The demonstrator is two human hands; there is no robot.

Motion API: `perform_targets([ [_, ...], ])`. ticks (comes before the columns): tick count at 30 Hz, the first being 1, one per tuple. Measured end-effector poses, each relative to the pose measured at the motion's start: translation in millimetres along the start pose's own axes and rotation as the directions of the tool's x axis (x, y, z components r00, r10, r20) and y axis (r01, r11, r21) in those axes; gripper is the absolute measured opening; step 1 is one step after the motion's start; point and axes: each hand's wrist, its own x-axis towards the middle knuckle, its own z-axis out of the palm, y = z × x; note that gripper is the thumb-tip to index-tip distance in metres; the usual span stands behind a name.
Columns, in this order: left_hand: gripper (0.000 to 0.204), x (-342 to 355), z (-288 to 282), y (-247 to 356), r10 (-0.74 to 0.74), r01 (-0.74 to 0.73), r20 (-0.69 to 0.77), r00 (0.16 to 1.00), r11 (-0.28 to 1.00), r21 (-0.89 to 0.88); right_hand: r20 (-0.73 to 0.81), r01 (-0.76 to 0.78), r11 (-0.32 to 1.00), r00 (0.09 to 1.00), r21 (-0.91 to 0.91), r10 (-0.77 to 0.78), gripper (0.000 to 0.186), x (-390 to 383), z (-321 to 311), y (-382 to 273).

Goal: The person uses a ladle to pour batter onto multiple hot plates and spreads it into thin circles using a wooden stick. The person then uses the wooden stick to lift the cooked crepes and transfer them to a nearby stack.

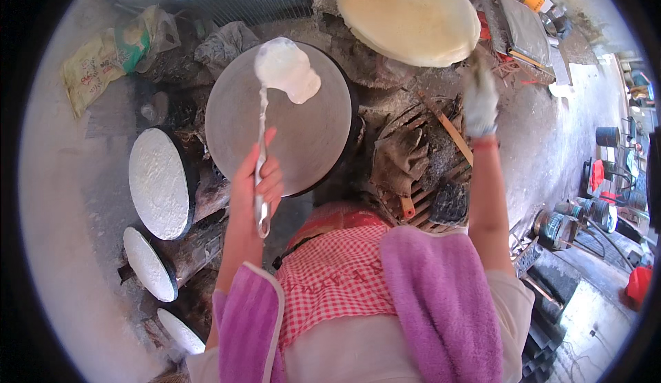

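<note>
I am holding the ladle over the round pan, batter at its far end, left hand gripping it, fingers curled, gloved right hand hovering near the pancake, its fingers too blurred to read.

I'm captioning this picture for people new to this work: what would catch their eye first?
Probably the big grey griddle left of upper centre, with pale batter over it and a ladle in the left hand. Up and to its right is a wide, round, cream-coloured sheet, the gloved right hand blurred beside its lower right edge. Down the left side, three white-coated round plates form a row.
</note>
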Motion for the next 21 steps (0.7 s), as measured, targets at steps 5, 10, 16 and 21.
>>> perform_targets([
  [5, 0.038, 37, -21, -18, 0.006, 0.0, 0.074, 0.997, 0.997, -0.076, 0.603, 0.118, 0.931, 0.788, -0.346, 0.124, 0.05, -178, 36, -39],
  [10, 0.032, 52, -15, -19, -0.066, 0.073, 0.093, 0.994, 0.995, -0.071, 0.373, 0.085, 0.954, 0.927, -0.286, 0.029, 0.048, -233, 74, -45],
  [16, 0.022, 63, -50, 21, 0.349, -0.307, -0.103, 0.932, 0.906, 0.291, 0.372, -0.084, 0.982, 0.917, -0.17, 0.143, 0.044, -247, 108, -96],
  [21, 0.019, 31, -150, 43, 0.534, -0.494, -0.1, 0.839, 0.827, 0.269, 0.413, -0.11, 0.99, 0.908, 0.084, 0.066, 0.043, -210, 157, -121],
])
